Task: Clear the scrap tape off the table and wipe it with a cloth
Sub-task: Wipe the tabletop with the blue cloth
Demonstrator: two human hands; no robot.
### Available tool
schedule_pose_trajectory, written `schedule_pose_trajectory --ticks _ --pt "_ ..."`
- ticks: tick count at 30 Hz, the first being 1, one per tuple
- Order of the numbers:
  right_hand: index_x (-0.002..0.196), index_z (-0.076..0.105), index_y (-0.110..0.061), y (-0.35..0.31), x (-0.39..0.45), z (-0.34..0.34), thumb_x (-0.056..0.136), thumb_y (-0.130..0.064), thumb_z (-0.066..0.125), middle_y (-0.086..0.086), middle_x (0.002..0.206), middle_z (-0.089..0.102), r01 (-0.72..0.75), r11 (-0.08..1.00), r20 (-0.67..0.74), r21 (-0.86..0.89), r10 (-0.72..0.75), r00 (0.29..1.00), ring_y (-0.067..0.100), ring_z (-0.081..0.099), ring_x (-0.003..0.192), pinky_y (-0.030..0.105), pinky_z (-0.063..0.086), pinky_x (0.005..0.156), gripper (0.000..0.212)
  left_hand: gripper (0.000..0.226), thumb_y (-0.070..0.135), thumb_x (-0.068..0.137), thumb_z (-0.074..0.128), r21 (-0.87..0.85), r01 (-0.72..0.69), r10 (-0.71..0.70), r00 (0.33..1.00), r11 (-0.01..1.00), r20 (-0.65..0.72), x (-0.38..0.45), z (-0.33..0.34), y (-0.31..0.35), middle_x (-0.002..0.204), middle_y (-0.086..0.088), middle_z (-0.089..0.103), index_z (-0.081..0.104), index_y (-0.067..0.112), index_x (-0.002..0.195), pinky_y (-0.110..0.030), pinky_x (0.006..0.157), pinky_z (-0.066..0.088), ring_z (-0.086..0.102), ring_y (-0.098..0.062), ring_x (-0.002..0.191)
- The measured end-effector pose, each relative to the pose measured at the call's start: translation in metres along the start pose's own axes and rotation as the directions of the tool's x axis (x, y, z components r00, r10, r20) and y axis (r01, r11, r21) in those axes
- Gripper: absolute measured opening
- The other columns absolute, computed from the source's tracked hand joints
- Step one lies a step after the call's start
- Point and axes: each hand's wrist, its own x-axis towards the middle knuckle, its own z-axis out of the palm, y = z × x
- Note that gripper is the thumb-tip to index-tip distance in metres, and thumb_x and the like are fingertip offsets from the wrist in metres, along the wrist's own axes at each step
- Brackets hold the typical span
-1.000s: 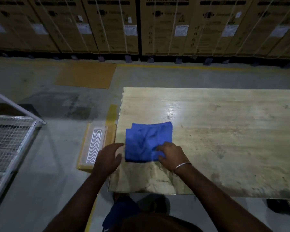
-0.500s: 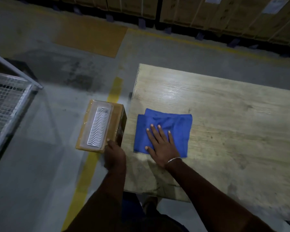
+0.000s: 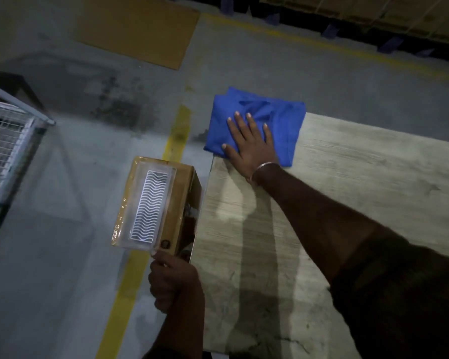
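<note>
Head view, worn wooden table (image 3: 347, 203), grey concrete floor (image 3: 62, 255), yellow line (image 3: 176, 136)

A yellow line (image 3: 175, 141) is running along the grey floor (image 3: 62, 281). A wire cage (image 3: 5, 149) is standing at the left. Brown cartons (image 3: 373, 14) are sitting far back.

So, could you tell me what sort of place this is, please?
Probably a warehouse: a bare concrete floor marked with a yellow line, stacked cartons along the far edge, and a wire-mesh cage at the left.
</note>
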Motion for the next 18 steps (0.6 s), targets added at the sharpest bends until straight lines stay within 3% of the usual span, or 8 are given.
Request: schedule_pose_trajectory --ticks 2,4,5,7,10,13,16,18 --pt "0.166 0.006 -0.033 0.0 0.027 -0.004 0.104 -0.064 0.019 -0.009 0.175 -0.001 -0.02 1.0 -0.011 -0.009 0.02 1.0 0.016 -0.004 0.162 0.054 -0.001 0.128 0.071 0.059 0.051 0.108 0.011 -0.044 -0.018 0.019 0.999 0.999 0.025 0.003 -0.003 -0.007 0.091 -0.013 0.058 0.057 0.014 0.106 -0.038 0.068 0.041 0.06 -0.037 0.084" --pt "0.166 0.006 -0.033 0.001 0.043 -0.006 0.105 -0.064 0.02 -0.009 0.175 -0.001 -0.04 0.999 -0.016 -0.003 0.04 0.999 0.016 -0.004 0.162 0.053 -0.002 0.128 0.07 0.039 0.037 0.111 0.038 -0.06 -0.018 0.033 0.961 0.998 0.273 0.007 -0.01 0.003 0.077 -0.006 0.062 0.069 0.014 0.103 -0.032 0.058 0.03 0.063 -0.029 0.068" --pt "0.166 0.006 -0.032 0.001 0.047 -0.007 0.105 -0.064 0.019 -0.008 0.175 -0.001 -0.044 0.999 -0.019 -0.002 0.044 0.999 0.017 -0.004 0.162 0.053 -0.001 0.128 0.07 0.026 0.029 0.108 0.052 -0.004 -0.009 0.009 0.975 1.0 0.223 0.007 -0.004 0.0 0.071 -0.003 0.061 0.072 0.014 0.101 -0.031 0.056 0.022 0.061 -0.024 0.06" --pt "0.166 0.006 -0.032 0.001 0.048 -0.007 0.105 -0.063 0.019 -0.008 0.175 -0.001 -0.04 0.999 -0.021 0.002 0.04 0.999 0.017 -0.004 0.162 0.054 -0.001 0.128 0.07 0.011 0.022 0.103 0.063 0.15 -0.13 0.116 0.988 0.98 0.099 0.013 -0.003 -0.005 0.067 -0.002 0.059 0.069 0.013 0.101 -0.031 0.058 0.015 0.058 -0.022 0.054" --pt "0.167 0.006 -0.031 -0.001 0.036 -0.004 0.105 -0.064 0.019 -0.007 0.175 -0.001 -0.04 0.999 -0.018 0.024 0.04 0.999 0.018 -0.004 0.162 0.055 -0.001 0.128 0.071 0.01 0.021 0.105 0.06 0.241 -0.189 0.128 0.961 0.952 0.246 0.014 -0.009 -0.005 0.066 -0.001 0.059 0.066 0.013 0.102 -0.028 0.051 0.02 0.059 -0.021 0.053" --pt "0.167 0.007 -0.03 -0.01 0.004 0.004 0.104 -0.063 0.02 -0.006 0.175 0.002 -0.049 0.999 -0.032 -0.004 0.049 0.998 0.02 -0.002 0.162 0.056 0.003 0.128 0.072 0.022 0.02 0.108 0.056 0.232 -0.274 0.225 0.95 0.933 0.215 0.01 -0.004 -0.006 0.063 0.0 0.06 0.072 0.014 0.094 -0.027 0.044 0.034 0.058 -0.019 0.05" --pt "0.167 0.01 -0.028 -0.028 -0.039 0.015 0.105 -0.062 0.021 -0.004 0.176 0.004 -0.021 1.0 -0.048 -0.011 0.02 0.999 0.02 0.0 0.162 0.056 0.005 0.128 0.071 0.031 0.023 0.111 0.048 -0.028 -0.229 0.228 0.936 0.973 0.269 0.013 -0.003 0.008 0.058 -0.001 0.061 0.065 0.017 0.085 -0.025 0.041 0.034 0.058 -0.02 0.046" --pt "0.167 0.01 -0.028 -0.043 -0.071 0.025 0.105 -0.062 0.023 -0.004 0.175 0.005 -0.021 1.0 -0.059 -0.018 0.02 0.998 0.021 0.001 0.162 0.056 0.005 0.128 0.071 0.014 0.021 0.107 0.049 -0.122 -0.135 0.16 0.96 0.983 0.23 0.009 -0.001 0.011 0.059 0.003 0.061 0.058 0.022 0.097 -0.022 0.035 0.043 0.057 -0.013 0.042"
